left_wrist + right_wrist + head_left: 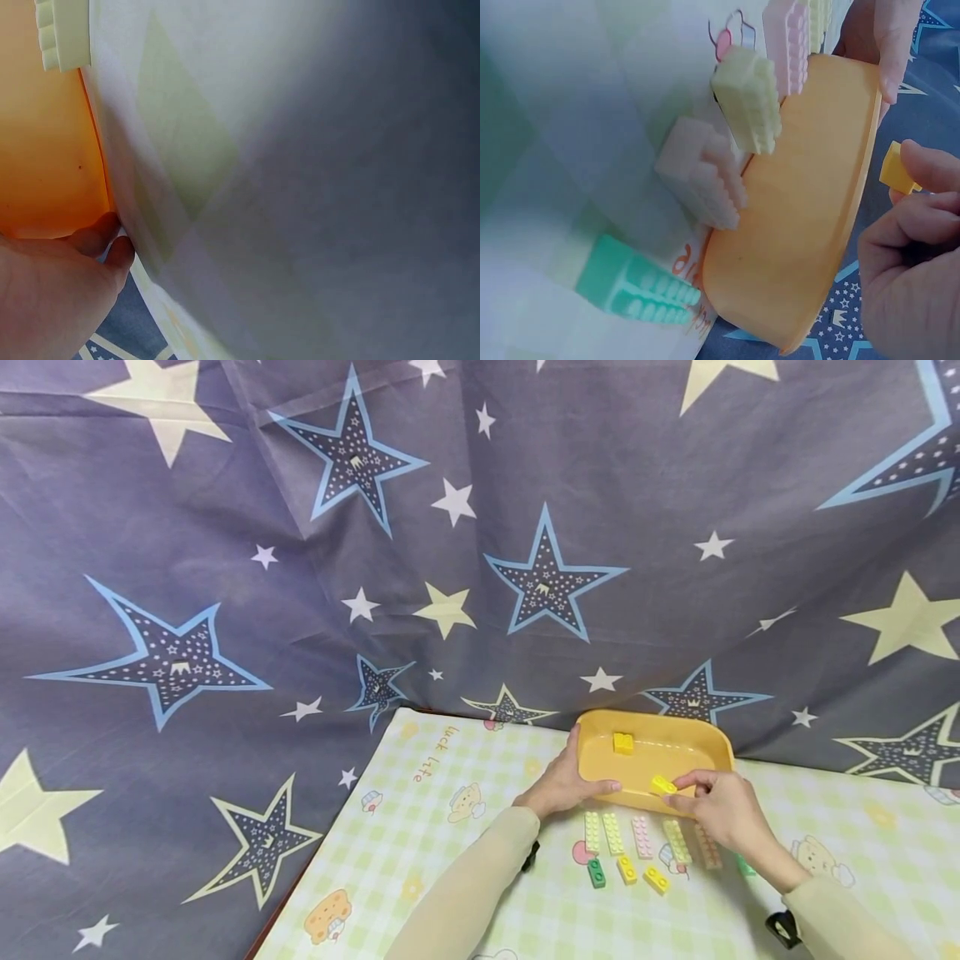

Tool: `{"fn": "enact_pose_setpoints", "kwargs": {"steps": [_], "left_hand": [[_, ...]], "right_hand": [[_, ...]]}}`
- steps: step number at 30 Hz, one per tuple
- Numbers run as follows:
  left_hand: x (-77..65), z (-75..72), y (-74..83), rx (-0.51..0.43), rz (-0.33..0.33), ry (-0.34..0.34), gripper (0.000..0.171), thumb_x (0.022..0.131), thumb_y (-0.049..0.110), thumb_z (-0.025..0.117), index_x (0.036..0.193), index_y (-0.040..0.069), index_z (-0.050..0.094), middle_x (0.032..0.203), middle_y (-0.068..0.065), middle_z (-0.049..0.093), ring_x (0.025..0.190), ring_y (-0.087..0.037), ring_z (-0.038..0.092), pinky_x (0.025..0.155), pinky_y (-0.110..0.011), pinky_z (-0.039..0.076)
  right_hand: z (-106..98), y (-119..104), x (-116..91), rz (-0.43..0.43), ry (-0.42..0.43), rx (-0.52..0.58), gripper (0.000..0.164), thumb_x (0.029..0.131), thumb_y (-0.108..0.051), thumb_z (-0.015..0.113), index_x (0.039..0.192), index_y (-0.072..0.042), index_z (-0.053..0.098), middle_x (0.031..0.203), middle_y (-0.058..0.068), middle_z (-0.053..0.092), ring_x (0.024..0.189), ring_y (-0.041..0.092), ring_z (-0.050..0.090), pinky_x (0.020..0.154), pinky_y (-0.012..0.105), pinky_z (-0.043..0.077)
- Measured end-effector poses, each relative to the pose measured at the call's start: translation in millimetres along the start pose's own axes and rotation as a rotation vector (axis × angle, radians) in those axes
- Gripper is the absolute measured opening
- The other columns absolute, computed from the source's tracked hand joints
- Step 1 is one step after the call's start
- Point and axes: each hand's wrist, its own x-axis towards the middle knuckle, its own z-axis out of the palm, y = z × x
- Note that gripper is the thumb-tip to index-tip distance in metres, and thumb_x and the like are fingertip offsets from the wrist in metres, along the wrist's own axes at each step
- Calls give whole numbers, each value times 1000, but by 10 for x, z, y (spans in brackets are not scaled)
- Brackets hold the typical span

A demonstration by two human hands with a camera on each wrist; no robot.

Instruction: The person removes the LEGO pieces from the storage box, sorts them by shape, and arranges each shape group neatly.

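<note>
My left hand [561, 781] holds the left end of an orange-yellow tray [675, 720], its thumb by the front rim. Over the tray's front right part, my right hand [731, 810] pinches a yellow building block [663, 785] between thumb and fingers. The right wrist view shows that block [897, 169] held beyond the tray's rim. Inside the tray lies another yellow building block [623, 743], near the back left. The left wrist view shows the left hand's fingertips [105, 232] against the tray's wall [52, 165].
Several longer building blocks stand in a row before the tray: pale green [592, 832], pink [642, 837] and teal [746, 865] among them. Nearer lie a small green block [596, 872] and two yellow ones [627, 869]. A star-patterned curtain [480, 677] hangs behind the checked tablecloth [420, 860].
</note>
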Motion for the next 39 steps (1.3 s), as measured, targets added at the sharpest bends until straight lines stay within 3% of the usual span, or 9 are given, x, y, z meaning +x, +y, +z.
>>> {"fn": "enact_pose_setpoints", "kwargs": {"steps": [4,7,11,16,24,29,39], "left_hand": [[3,-8,0,-8,9,2,131,87,54,90,177,30,-3,182,-10,30,165,-31,38,136,-51,34],[5,-3,2,-15,10,3,132,87,53,90,178,29,-2,182,-11,30,165,-31,38,136,-51,34],[4,6,6,-19,3,3,132,87,53,91,178,28,-1,182,-12,29,165,-33,37,136,-52,33],[14,5,-9,-21,6,1,133,86,53,91,178,28,-2,182,-13,28,166,-33,36,137,-53,31],[19,-6,-25,-8,28,-11,131,89,53,89,178,22,-3,185,-9,21,168,-31,32,137,-52,31],[21,0,-20,-3,29,-5,132,88,54,89,178,22,-3,185,-8,20,168,-32,32,137,-52,31],[19,2,-18,-17,26,-9,132,88,53,90,178,23,-3,184,-10,23,167,-32,33,137,-52,31]], "right_hand": [[9,14,-62,17,-8,21,28,92,-23,87,111,-3,82,59,-7,45,55,14,49,65,26,43],[25,38,-126,42,-21,71,29,92,-21,87,113,-1,81,55,-6,46,47,13,55,55,26,46],[58,82,-238,64,-26,100,29,92,-20,87,113,0,81,56,-5,49,45,12,54,45,25,41],[84,163,-366,75,-11,71,27,90,-22,89,106,-2,82,64,-5,53,58,9,48,51,24,38],[132,282,-531,116,-13,32,25,88,-25,90,103,-6,84,73,-3,60,63,9,44,56,26,35],[159,324,-605,170,-46,51,25,89,-25,89,104,-5,83,67,-4,53,63,10,44,55,25,34],[194,409,-716,245,-102,51,26,89,-25,89,105,-6,83,66,-4,54,66,13,48,58,26,35]]}}
